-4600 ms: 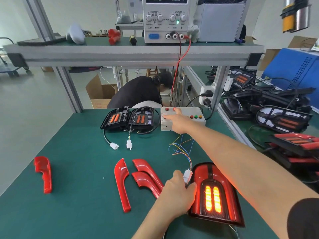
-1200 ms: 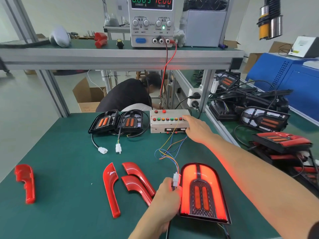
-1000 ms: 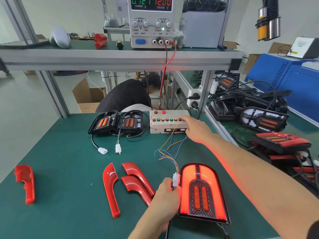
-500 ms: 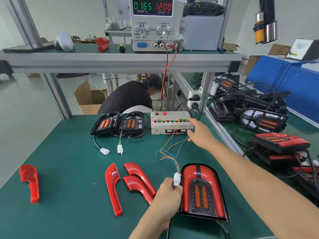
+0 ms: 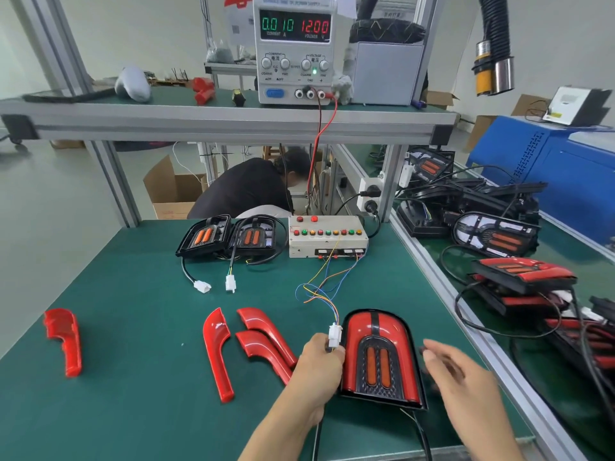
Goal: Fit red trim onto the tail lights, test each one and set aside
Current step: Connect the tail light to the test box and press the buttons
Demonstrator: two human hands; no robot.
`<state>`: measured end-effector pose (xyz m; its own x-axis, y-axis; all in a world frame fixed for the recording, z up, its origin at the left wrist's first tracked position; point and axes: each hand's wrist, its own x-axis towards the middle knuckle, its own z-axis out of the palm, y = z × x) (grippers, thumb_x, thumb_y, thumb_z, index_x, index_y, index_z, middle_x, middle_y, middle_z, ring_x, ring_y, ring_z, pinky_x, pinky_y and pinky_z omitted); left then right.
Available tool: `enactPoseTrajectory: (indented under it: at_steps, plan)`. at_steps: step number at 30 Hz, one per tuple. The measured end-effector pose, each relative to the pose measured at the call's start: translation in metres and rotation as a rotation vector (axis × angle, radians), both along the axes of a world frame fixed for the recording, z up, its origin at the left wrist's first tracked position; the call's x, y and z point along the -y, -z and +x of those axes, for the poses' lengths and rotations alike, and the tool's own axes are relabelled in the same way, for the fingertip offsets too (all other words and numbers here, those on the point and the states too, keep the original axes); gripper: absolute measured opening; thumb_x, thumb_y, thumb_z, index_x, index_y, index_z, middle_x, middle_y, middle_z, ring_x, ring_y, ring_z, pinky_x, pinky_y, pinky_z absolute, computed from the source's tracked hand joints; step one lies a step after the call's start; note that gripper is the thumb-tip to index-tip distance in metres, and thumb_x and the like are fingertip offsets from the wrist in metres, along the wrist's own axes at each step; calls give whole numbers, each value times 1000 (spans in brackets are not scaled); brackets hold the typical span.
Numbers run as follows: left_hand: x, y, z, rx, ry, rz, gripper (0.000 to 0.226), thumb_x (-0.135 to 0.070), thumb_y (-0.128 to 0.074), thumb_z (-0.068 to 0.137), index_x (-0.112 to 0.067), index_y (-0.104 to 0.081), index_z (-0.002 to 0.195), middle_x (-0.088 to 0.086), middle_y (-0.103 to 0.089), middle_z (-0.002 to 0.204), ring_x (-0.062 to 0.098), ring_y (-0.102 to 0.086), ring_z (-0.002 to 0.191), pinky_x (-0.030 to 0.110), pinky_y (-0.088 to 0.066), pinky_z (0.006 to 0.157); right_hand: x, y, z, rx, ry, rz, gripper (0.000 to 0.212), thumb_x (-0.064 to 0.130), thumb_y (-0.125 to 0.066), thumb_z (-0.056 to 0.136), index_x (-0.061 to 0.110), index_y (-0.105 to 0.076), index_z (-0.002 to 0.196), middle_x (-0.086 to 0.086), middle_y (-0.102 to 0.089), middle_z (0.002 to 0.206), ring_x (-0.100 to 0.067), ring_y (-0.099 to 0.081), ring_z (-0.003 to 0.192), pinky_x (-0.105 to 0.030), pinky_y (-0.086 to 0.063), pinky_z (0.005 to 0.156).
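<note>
Green matte worktop (image 5: 133, 410), aluminium-profile edging along right side

Near left edge: glossy red trim piece (image 5: 65, 341), curved, hooked top, lying flat, well apart from the rest

Centre, toward front edge: long curved red trim strip (image 5: 217, 354); just right of it two shorter arched red trims (image 5: 263, 344), one beside the other, shiny moulded plastic

Back of worktop: two black tail-light housings (image 5: 229, 237) without trim, amber twin bars, leads ending in white plugs (image 5: 216, 284) lying loose on the mat

Right of these: beige switch box (image 5: 327, 237), row of red, green and amber buttons; thin coloured wires run forward to white connector (image 5: 333, 335)

Left hand (image 5: 319, 367) pinching that connector between fingertips, fingers curled

Just right of it, near front edge: tail light (image 5: 379, 357), arched, glossy red trim around black textured centre, twin amber bars unlit, flat on mat

Right hand (image 5: 466, 377) blurred, fingers loosely spread, holding nothing, just right of tail light, touching or not cannot be told

Shelf above: power supply (image 5: 294, 48), display 0.010 and 12.00
</note>
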<state>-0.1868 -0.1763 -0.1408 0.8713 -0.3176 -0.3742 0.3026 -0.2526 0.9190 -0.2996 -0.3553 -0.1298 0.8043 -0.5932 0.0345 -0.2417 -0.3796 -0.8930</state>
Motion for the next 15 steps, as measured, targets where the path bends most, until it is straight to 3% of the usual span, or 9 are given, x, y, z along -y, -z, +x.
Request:
enactPoseTrajectory:
  at_steps: [3,7,11,15]
  plan:
    - [3,-4,-6,15,-29,-50,14,-18,-47,103,-8,-53,96,10,-51,86,21,-42,78,36,-36,74,-19,2,-7,-30,24,98,12,37,-62,98,33,-68,107,27,-67,99,14,-59,93,-10,-41,74]
    - [3,-8,-12,20,-75,-119,18,-21,-49,103,-4,-56,104,9,-56,89,22,-47,81,39,-39,77,-33,-2,-12,-70,40,149,10,46,-55,98,40,-63,97,30,-63,88,15,-55,89,-11,-38,71]
    - [4,-8,-15,26,-101,-109,21,-21,-48,103,-2,-55,105,9,-52,85,21,-43,77,37,-36,73,-34,-13,-10,-159,-10,50,25,52,-50,98,34,-65,107,22,-67,98,3,-60,96,-28,-43,86]
    - [5,-9,-16,109,-143,15,23,-27,-45,104,-11,-54,92,0,-47,73,17,-38,65,31,-31,61,-38,-23,0,-144,-6,73,33,48,-52,101,25,-66,121,13,-66,107,5,-58,96,-16,-40,79]
